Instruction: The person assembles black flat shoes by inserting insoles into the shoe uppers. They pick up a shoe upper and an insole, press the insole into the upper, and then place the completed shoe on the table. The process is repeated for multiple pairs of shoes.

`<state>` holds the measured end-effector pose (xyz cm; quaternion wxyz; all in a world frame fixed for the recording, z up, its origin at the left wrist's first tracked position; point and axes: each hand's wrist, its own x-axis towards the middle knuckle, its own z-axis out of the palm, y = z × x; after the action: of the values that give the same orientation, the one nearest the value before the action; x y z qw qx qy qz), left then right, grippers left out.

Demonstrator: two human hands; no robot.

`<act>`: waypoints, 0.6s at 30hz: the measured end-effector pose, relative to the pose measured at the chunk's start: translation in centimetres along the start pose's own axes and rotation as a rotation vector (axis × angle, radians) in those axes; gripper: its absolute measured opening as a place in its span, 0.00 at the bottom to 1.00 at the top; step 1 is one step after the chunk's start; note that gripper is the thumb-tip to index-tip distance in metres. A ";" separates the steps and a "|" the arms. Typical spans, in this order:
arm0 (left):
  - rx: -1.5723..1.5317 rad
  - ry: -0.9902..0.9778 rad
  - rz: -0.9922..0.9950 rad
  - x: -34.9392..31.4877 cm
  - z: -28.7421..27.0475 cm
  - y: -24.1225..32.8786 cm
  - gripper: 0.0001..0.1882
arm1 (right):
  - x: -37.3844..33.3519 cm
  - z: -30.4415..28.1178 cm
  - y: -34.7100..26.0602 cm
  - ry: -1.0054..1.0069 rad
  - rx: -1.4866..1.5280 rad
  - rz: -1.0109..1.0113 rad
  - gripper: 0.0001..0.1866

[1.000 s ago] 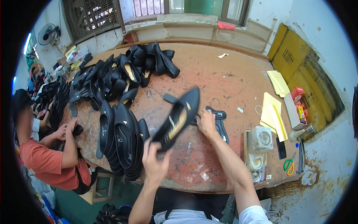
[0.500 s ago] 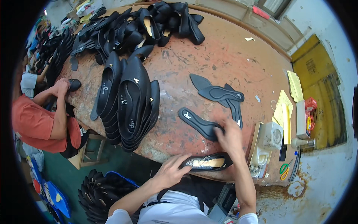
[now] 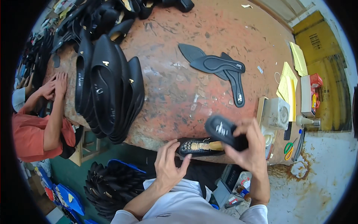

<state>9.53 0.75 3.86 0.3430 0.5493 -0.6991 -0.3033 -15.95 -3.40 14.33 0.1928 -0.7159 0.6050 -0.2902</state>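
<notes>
The right grip [image 3: 252, 146] pinches a black, padded insole [image 3: 218, 129] over the near edge of the reddish-brown desk [image 3: 167, 100]; the left grip [image 3: 169, 163], half spread, clasps an open-topped black shoe [image 3: 200, 147]. I'd guess the insole's light, bendy, best held by its rim.

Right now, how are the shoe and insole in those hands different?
The shoe is hollow; the insole is flattish. The shoe's inside is partly pale; the insole's top is dark. The left hand grips the shoe; the right hand grips the insole. Both have black parts.
</notes>
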 end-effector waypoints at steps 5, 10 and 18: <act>0.141 -0.029 0.082 -1.1 -0.1 0.5 0.32 | -4.1 0.4 1.6 -0.290 -0.007 -0.100 0.20; 0.248 -0.138 0.119 -0.5 -0.8 1.2 0.33 | -4.4 5.5 2.7 -0.247 0.020 -0.142 0.15; 0.229 -0.188 0.059 -0.5 -0.8 1.6 0.32 | -4.5 9.2 2.4 -0.180 0.082 -0.142 0.13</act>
<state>9.37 1.53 5.49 0.2199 0.5329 -0.7741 -0.2616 -12.26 -0.14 5.06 0.2548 -0.7715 0.5207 -0.2622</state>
